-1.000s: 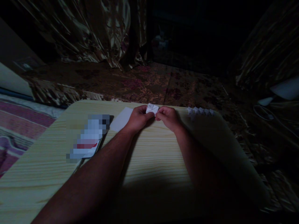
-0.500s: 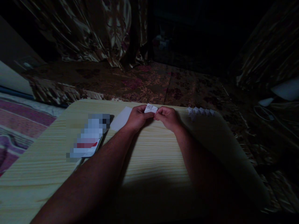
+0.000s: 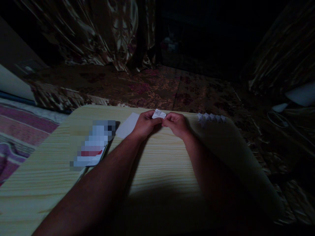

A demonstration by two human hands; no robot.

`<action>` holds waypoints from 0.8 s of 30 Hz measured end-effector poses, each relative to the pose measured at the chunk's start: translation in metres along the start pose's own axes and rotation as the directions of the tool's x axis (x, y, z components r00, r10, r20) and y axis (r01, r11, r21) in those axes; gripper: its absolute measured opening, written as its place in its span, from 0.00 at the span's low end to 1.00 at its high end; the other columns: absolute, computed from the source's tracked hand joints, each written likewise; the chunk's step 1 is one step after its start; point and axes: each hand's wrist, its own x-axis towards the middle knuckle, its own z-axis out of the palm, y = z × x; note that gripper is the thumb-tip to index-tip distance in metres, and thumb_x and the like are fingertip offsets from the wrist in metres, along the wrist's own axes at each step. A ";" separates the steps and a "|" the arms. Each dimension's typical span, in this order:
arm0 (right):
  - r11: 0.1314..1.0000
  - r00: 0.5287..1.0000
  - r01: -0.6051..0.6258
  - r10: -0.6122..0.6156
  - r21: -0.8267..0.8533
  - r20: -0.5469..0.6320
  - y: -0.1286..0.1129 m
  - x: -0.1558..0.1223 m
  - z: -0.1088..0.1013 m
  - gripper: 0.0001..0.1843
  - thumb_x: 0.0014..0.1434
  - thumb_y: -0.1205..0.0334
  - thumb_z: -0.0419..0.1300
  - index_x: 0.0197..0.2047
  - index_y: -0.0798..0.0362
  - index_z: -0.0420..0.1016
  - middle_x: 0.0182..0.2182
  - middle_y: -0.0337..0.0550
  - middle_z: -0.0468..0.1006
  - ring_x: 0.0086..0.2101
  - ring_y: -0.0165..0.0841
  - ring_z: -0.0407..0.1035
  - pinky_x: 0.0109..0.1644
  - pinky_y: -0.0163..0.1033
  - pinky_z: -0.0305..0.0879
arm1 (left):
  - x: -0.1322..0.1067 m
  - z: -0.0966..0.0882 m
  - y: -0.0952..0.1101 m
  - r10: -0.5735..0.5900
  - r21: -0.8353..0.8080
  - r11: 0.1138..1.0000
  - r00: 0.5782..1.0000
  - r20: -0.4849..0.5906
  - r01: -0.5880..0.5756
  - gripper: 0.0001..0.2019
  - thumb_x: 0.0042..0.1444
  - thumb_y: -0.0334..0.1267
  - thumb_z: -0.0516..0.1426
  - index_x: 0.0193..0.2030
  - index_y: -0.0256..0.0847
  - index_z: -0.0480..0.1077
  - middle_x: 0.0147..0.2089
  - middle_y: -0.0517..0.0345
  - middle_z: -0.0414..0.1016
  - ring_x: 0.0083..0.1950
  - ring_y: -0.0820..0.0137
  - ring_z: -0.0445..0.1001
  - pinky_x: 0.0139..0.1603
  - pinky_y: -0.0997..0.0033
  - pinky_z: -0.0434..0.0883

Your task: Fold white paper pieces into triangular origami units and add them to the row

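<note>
Between my two hands, near the far edge of the table, is a small folded piece of white paper [image 3: 158, 113] with crease lines on its face. My left hand [image 3: 144, 124] grips its left side, thumb in front and fingers behind. At the lower right corner, the closed fingers of my right hand [image 3: 176, 124] pinch the paper. Partly behind my left hand lies a flat white sheet of paper [image 3: 126, 125] on the table.
The pale wooden table [image 3: 162, 167] has rounded corners. On its left lies a blurred-out flat object [image 3: 93, 144]; at the far right sit several small folded paper pieces [image 3: 212, 117]. Beyond are patterned fabric [image 3: 147, 83], a curtain [image 3: 118, 32] and a white cable [image 3: 277, 119].
Both hands stay in nearly the same place on the folded paper. The visible crease pattern on its face looks slightly different; little else has moved.
</note>
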 end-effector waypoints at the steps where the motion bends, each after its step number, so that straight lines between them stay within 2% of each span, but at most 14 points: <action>1: 1.000 1.000 -0.003 0.003 0.002 -0.002 0.000 0.000 0.000 0.03 0.47 0.65 0.60 0.24 0.54 0.71 0.23 0.37 0.76 0.26 0.28 0.69 0.32 0.33 0.65 | 0.001 -0.001 -0.001 0.001 0.006 1.000 1.000 0.003 -0.001 0.09 0.42 0.37 0.63 0.31 0.36 0.72 0.25 0.62 0.70 0.22 0.77 0.62 0.24 0.75 0.57; 10: 1.000 1.000 0.005 -0.005 -0.009 -0.005 0.000 0.000 0.000 0.03 0.47 0.65 0.60 0.24 0.54 0.71 0.23 0.37 0.75 0.26 0.28 0.69 0.33 0.34 0.65 | 0.001 -0.001 -0.003 0.009 0.074 0.997 1.000 0.013 -0.010 0.09 0.44 0.38 0.62 0.31 0.36 0.71 0.24 0.62 0.69 0.23 0.76 0.62 0.24 0.75 0.58; 16: 0.997 0.997 -0.028 0.033 0.065 -0.073 0.001 0.001 -0.001 0.04 0.47 0.64 0.60 0.26 0.54 0.69 0.20 0.36 0.74 0.24 0.28 0.69 0.31 0.34 0.65 | -0.001 0.000 -0.002 0.002 0.026 1.000 1.000 0.005 -0.002 0.10 0.44 0.41 0.63 0.29 0.37 0.69 0.23 0.61 0.69 0.22 0.76 0.62 0.23 0.74 0.58; 24: 0.994 0.994 -0.092 0.095 0.059 -0.048 -0.002 0.002 0.000 0.07 0.47 0.62 0.61 0.25 0.54 0.66 0.20 0.36 0.74 0.23 0.27 0.68 0.28 0.32 0.62 | 0.001 -0.004 -0.009 0.004 0.139 0.990 0.999 0.042 -0.010 0.11 0.47 0.41 0.63 0.27 0.36 0.67 0.21 0.63 0.65 0.20 0.79 0.57 0.20 0.76 0.52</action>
